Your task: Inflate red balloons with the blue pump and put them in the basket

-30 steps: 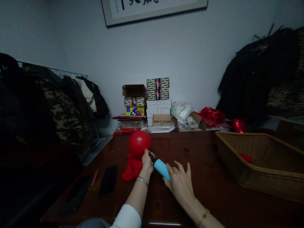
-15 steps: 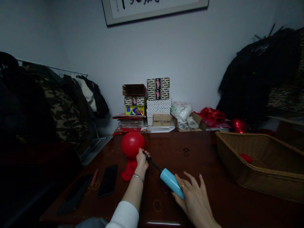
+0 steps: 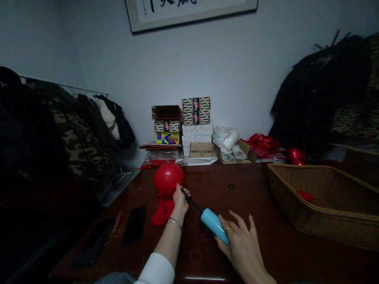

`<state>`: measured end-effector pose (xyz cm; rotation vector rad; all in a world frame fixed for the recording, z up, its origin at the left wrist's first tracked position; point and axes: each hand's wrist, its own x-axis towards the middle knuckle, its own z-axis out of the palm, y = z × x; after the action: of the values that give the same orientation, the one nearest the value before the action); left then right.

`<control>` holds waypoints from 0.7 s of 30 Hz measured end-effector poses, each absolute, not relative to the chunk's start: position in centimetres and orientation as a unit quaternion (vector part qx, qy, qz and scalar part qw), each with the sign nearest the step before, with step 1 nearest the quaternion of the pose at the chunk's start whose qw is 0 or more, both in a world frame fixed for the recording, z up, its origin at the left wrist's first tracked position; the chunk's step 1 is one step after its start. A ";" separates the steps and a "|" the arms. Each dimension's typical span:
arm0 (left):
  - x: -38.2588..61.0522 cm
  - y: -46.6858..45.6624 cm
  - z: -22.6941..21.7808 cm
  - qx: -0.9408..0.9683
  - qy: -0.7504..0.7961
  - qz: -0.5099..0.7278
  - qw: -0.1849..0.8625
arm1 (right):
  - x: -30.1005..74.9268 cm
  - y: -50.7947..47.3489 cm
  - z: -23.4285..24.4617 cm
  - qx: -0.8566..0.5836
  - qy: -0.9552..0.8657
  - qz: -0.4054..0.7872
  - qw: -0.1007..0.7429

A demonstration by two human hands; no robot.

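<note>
My left hand [image 3: 180, 198] is closed around the black front end of a balloon pump, at the neck of an inflated red balloon [image 3: 168, 179]. The exact join between balloon and nozzle is hidden by the fingers. A black rod runs from there into the pump's light-blue barrel [image 3: 213, 225]. My right hand [image 3: 241, 244] grips the lower end of that barrel between thumb and index finger, its other fingers spread. Crumpled red material [image 3: 162, 212], perhaps limp balloons, lies on the table under the inflated one.
Two dark phone-like slabs [image 3: 134, 225] and a reddish stick [image 3: 117, 221] lie left on the table [image 3: 254, 189]. Rubber bands [image 3: 196, 256] are scattered about. At right stands a wicker basket [image 3: 322, 225] with a red item [image 3: 304, 196] inside. Boxes [image 3: 197, 136] are stacked behind.
My left hand and the balloon have shifted slightly right, closer to the blue barrel. A little less of the black rod shows between them. My right hand has barely moved.
</note>
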<state>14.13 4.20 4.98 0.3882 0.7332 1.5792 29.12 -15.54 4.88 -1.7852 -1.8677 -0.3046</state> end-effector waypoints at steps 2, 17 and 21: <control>14.7 3.8 4.8 0.172 0.318 0.685 0.632 | 28.7 -15.0 5.1 -0.661 -0.694 -0.110 0.262; 16.3 2.8 4.0 0.194 0.323 0.673 0.637 | 27.0 -12.8 5.5 -0.673 -0.691 -0.102 0.243; 16.4 2.8 4.1 0.185 0.334 0.679 0.627 | 27.2 -13.4 5.5 -0.668 -0.695 -0.103 0.247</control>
<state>16.38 2.78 4.13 0.4244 0.7663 1.5578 27.24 -13.35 5.54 -1.8213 -1.8950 -0.2803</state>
